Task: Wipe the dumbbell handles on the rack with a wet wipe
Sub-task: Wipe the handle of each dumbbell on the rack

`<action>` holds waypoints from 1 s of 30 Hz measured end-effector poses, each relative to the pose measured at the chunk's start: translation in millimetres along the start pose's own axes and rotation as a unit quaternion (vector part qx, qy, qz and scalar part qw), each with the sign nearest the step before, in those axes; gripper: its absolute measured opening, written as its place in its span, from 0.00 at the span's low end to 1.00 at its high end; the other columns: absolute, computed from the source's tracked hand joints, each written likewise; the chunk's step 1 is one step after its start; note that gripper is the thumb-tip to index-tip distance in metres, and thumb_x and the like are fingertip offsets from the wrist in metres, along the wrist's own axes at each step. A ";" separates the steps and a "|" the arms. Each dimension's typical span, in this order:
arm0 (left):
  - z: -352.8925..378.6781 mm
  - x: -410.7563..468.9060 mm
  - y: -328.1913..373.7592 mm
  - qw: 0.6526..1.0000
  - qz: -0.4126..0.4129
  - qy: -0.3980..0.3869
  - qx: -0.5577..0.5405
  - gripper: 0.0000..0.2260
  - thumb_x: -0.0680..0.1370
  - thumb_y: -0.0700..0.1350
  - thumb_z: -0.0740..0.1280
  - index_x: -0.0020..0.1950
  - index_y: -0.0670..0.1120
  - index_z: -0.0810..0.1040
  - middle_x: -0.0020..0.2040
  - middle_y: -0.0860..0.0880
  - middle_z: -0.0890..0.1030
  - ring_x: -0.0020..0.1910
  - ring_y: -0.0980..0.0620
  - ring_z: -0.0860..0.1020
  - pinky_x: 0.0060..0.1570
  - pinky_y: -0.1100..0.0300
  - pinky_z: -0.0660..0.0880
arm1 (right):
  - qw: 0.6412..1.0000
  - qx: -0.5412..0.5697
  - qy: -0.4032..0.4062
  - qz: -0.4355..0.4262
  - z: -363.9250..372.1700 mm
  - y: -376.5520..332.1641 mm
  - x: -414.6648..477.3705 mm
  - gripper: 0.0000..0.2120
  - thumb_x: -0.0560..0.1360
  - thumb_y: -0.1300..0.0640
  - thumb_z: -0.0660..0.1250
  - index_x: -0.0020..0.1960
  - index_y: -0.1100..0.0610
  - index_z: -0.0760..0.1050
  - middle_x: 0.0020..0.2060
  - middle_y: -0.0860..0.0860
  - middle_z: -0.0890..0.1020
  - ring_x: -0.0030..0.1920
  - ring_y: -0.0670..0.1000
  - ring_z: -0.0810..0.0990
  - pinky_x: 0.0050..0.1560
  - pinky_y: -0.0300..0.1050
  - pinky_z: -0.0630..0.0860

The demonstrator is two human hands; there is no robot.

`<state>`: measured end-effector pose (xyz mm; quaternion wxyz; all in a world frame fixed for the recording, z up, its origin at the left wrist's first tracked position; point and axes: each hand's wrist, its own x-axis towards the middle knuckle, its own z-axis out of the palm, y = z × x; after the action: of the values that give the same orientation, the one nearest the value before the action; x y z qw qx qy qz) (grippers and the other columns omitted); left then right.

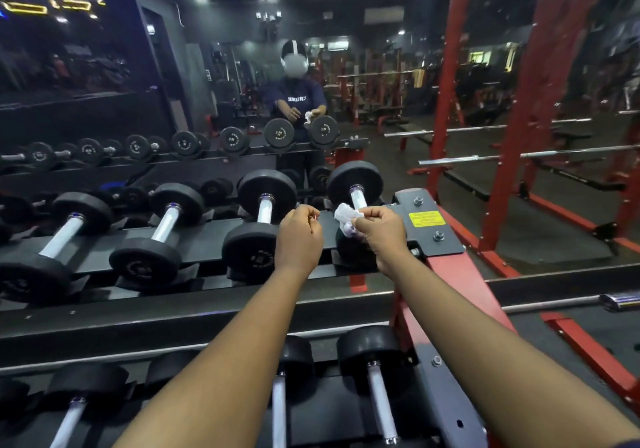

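Note:
A row of black dumbbells with silver handles lies on the top shelf of the rack (207, 312). My right hand (381, 236) pinches a crumpled white wet wipe (346, 217) just above the handle of the rightmost dumbbell (356, 196). That dumbbell's near head is mostly hidden behind the hand. My left hand (300, 236) hovers with curled fingers between this dumbbell and its neighbour (265, 205), holding nothing that I can see. More dumbbells to the left include one with a long bright handle (166, 219).
A lower shelf holds more dumbbells (381, 399) under my forearms. The rack's red and black end bracket (429, 226) sits right of my right hand. A mirror behind the rack reflects a person. Red squat racks (540, 101) and barbells (620, 301) stand at right.

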<state>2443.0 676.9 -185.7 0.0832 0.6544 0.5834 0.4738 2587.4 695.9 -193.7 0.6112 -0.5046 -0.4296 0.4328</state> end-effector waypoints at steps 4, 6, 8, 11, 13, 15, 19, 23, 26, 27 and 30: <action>27.5 10.4 19.5 1.000 -0.004 0.020 0.006 0.09 0.79 0.40 0.59 0.55 0.44 0.78 0.52 0.47 0.79 0.50 0.49 0.76 0.48 0.55 0.74 | 1.000 0.004 -0.008 -0.012 -26.2 -8.1 19.6 0.08 0.69 0.67 0.69 0.39 0.55 0.76 0.38 0.56 0.83 0.41 0.54 0.81 0.51 0.56 0.79; 43.4 14.6 28.1 1.000 -0.009 0.024 0.008 0.09 0.78 0.40 0.59 0.54 0.44 0.78 0.52 0.47 0.79 0.51 0.48 0.76 0.50 0.54 0.74 | 0.999 0.022 -0.023 -0.014 -36.3 -11.1 30.7 0.09 0.70 0.70 0.68 0.39 0.56 0.75 0.37 0.55 0.81 0.41 0.54 0.80 0.50 0.53 0.79; 63.4 20.2 36.4 0.999 -0.015 0.031 0.009 0.09 0.78 0.40 0.59 0.53 0.44 0.78 0.51 0.47 0.79 0.51 0.50 0.76 0.49 0.57 0.73 | 0.999 0.042 -0.032 -0.008 -47.4 -13.2 47.0 0.10 0.71 0.71 0.67 0.40 0.57 0.75 0.37 0.55 0.80 0.41 0.53 0.80 0.47 0.50 0.80; 83.8 25.7 45.2 0.999 -0.031 0.033 0.017 0.09 0.78 0.40 0.59 0.53 0.44 0.78 0.51 0.49 0.79 0.48 0.53 0.74 0.46 0.62 0.68 | 0.998 0.053 -0.039 0.002 -56.1 -15.6 68.7 0.09 0.70 0.72 0.66 0.41 0.58 0.75 0.37 0.54 0.80 0.39 0.52 0.80 0.45 0.49 0.81; 92.1 27.5 46.0 0.999 -0.036 0.026 0.018 0.08 0.78 0.40 0.60 0.52 0.44 0.78 0.50 0.48 0.78 0.47 0.52 0.75 0.46 0.62 0.69 | 0.998 0.048 -0.036 0.008 -58.4 -18.2 77.3 0.09 0.69 0.71 0.67 0.42 0.58 0.76 0.37 0.55 0.81 0.38 0.52 0.80 0.43 0.48 0.81; 99.3 31.0 46.3 0.998 -0.043 0.018 0.030 0.08 0.78 0.40 0.60 0.52 0.44 0.78 0.49 0.48 0.78 0.47 0.52 0.75 0.46 0.62 0.69 | 0.998 0.047 -0.031 0.013 -58.3 -18.2 88.1 0.09 0.69 0.69 0.67 0.42 0.57 0.76 0.37 0.54 0.82 0.38 0.52 0.80 0.41 0.46 0.80; 105.3 40.4 39.7 0.998 -0.059 0.006 0.033 0.08 0.78 0.41 0.60 0.52 0.44 0.78 0.47 0.49 0.78 0.44 0.52 0.76 0.42 0.60 0.72 | 1.000 0.017 -0.010 -0.009 -51.1 -13.3 101.5 0.08 0.66 0.65 0.67 0.40 0.53 0.77 0.37 0.52 0.83 0.39 0.53 0.81 0.44 0.51 0.80; 111.3 48.7 33.4 0.997 -0.065 -0.014 0.039 0.08 0.77 0.41 0.60 0.42 0.43 0.77 0.38 0.49 0.79 0.37 0.52 0.75 0.32 0.63 0.68 | 0.989 -0.113 0.042 -0.083 -44.5 -6.8 108.9 0.07 0.69 0.61 0.66 0.40 0.49 0.76 0.38 0.46 0.82 0.43 0.49 0.80 0.45 0.47 0.78; 121.3 57.2 29.2 0.995 -0.098 -0.018 0.008 0.11 0.76 0.43 0.60 0.34 0.43 0.71 0.33 0.47 0.76 0.32 0.51 0.71 0.33 0.54 0.70 | 0.976 -0.191 0.060 -0.089 -37.6 -0.3 115.7 0.08 0.70 0.62 0.64 0.39 0.50 0.75 0.38 0.46 0.81 0.44 0.51 0.80 0.48 0.48 0.76; 124.5 60.2 27.8 0.994 -0.107 -0.022 0.001 0.12 0.75 0.44 0.60 0.32 0.43 0.68 0.31 0.47 0.74 0.32 0.50 0.70 0.33 0.52 0.71 | 0.972 -0.216 0.057 -0.079 -35.1 0.8 118.5 0.07 0.70 0.63 0.64 0.39 0.52 0.76 0.38 0.48 0.81 0.45 0.53 0.80 0.47 0.47 0.76; 134.8 65.7 20.2 0.993 -0.114 -0.014 0.001 0.14 0.74 0.44 0.59 0.29 0.45 0.64 0.27 0.49 0.69 0.29 0.50 0.66 0.29 0.54 0.65 | 0.954 -0.299 0.005 -0.036 -28.6 0.7 131.3 0.07 0.70 0.62 0.64 0.40 0.61 0.81 0.39 0.56 0.83 0.43 0.57 0.80 0.39 0.44 0.73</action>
<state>2545.0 785.9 -210.5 0.1440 0.5900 0.6538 0.4514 2648.5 815.4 -186.3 0.4498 -0.6503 -0.5544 0.2598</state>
